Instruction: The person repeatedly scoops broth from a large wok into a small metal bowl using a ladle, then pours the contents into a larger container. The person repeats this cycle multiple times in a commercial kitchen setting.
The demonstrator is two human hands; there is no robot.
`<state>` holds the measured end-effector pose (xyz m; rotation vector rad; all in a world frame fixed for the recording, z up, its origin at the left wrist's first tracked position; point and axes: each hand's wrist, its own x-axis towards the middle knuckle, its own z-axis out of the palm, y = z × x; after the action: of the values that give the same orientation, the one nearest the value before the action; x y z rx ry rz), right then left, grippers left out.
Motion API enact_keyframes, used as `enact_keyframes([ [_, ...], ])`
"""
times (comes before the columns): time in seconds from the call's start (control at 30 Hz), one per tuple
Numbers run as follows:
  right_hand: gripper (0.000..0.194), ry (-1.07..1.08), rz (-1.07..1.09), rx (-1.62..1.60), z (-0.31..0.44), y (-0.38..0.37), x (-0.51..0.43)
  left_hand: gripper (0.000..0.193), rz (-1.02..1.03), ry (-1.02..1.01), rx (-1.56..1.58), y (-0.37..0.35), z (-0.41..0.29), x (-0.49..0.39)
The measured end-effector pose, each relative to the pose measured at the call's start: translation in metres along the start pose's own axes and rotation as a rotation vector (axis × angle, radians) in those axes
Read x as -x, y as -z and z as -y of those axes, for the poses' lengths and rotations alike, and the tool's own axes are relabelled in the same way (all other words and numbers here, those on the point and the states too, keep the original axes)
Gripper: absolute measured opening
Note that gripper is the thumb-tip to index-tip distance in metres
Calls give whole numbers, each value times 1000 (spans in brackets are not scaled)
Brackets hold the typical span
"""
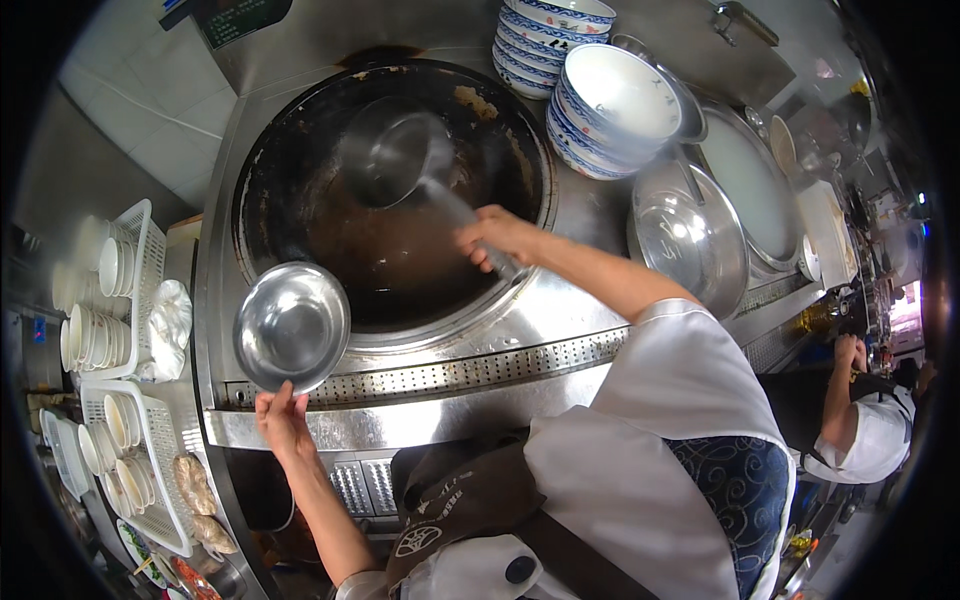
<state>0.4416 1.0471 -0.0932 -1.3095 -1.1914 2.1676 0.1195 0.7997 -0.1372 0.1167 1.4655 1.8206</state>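
My left hand (283, 420) grips the near rim of a shallow stainless steel bowl (291, 324). No food shows inside this bowl, which is held over the front left rim of a large blackened wok (330, 262). Brownish liquid (360, 240) lies in the wok's bottom. My right hand (501, 238) is closed around the handle of a large metal ladle (450, 204). The ladle's round head is over the wok, blurred by motion, so whether it carries anything is unclear.
Blue-and-white bowls stand in two stacks (551, 45) (592, 142) behind the wok. To the right are a steel basin (686, 240) and a vat of cloudy liquid (754, 180). White baskets (142, 300) with small bowls line the left counter. Another person (862, 427) stands far right.
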Motion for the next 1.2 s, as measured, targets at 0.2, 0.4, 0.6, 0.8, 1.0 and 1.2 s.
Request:
enact_keyframes([
  [0.2, 17, 23, -532, 930, 6, 86, -74, 25, 36, -308, -339, -69, 21, -43],
  [0.4, 35, 32, -664, 1387, -15, 115, -126, 19, 44, -932, -1337, -115, 25, -47],
  [0.6, 36, -24, -619, 1365, -45, 109, -160, 23, -1, -1058, -1425, -116, 27, -53],
  [0.8, 35, -141, -496, 912, -84, 49, -186, 19, -117, -965, -1166, -88, 20, -49],
  [1.0, 8, -116, -299, 414, -105, -5, -185, 15, -312, -579, -607, -47, 13, -40],
  [1.2, 12, -295, 96, -103, -115, -54, -168, 25, -385, -372, -191, -11, 8, -17],
])
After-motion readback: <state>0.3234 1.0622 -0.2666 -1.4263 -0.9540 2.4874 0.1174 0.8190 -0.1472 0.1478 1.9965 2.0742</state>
